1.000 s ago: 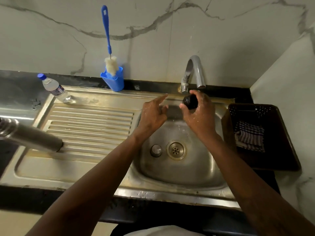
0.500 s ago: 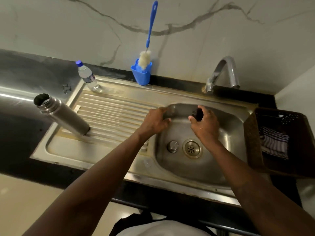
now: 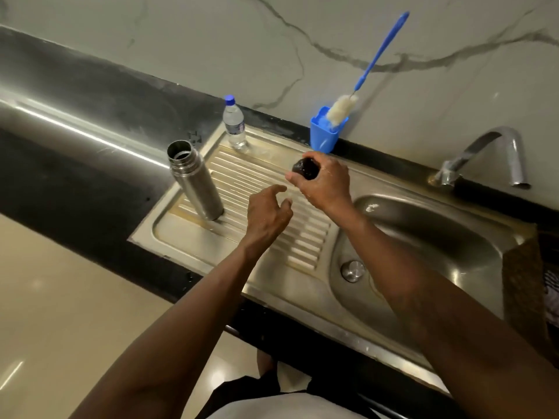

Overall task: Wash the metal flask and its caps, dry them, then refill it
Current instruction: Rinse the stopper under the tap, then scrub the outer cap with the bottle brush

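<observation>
Gripping the dark cap in curled fingers, the right hand is hovering over the drainboard just beyond the left hand, which is hanging loosely spread, holding nothing, while the open metal flask is standing to its left.

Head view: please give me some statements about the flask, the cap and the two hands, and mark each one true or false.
1. The metal flask stands uncapped on the drainboard. True.
2. The right hand holds a dark cap. True.
3. The left hand grips the flask. False: it hovers empty, apart from the flask.
4. The plastic bottle has no cap. False: a blue cap is on it.
5. The bottle brush stands in the blue holder. True.
</observation>
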`<action>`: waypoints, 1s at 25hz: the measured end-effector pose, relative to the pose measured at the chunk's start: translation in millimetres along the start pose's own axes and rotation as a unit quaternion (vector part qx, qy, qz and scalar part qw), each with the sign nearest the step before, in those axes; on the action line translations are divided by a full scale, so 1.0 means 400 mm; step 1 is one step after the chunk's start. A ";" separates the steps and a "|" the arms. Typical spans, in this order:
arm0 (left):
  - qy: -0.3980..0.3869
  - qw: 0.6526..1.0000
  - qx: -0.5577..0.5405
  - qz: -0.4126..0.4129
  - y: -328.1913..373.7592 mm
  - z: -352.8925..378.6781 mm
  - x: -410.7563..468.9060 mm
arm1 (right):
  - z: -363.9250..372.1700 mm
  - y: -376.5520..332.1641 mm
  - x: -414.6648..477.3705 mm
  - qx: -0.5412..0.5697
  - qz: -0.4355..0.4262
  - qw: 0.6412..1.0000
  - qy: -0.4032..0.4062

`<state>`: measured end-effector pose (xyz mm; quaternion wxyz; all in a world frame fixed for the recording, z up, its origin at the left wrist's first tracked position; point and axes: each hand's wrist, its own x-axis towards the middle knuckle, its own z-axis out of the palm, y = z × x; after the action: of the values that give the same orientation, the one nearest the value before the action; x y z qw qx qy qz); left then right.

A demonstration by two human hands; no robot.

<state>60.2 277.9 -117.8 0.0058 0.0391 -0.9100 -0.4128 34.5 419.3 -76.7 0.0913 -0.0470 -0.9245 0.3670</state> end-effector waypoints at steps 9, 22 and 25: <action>0.076 0.993 -0.033 -0.087 -0.179 -0.120 -0.035 | 0.284 -0.105 0.057 0.005 -0.057 0.984 -0.166; 0.071 0.992 -0.044 -0.091 -0.208 -0.109 -0.011 | 0.398 -0.111 0.103 0.030 -0.083 0.978 -0.187; 0.066 0.991 -0.054 -0.100 -0.211 -0.102 -0.004 | 0.413 -0.109 0.111 0.048 -0.066 0.979 -0.185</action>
<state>69.2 191.9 -154.3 0.0267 0.1567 -0.8757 -0.4560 -43.4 283.8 -158.7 -0.0554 0.0872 -0.9078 0.4066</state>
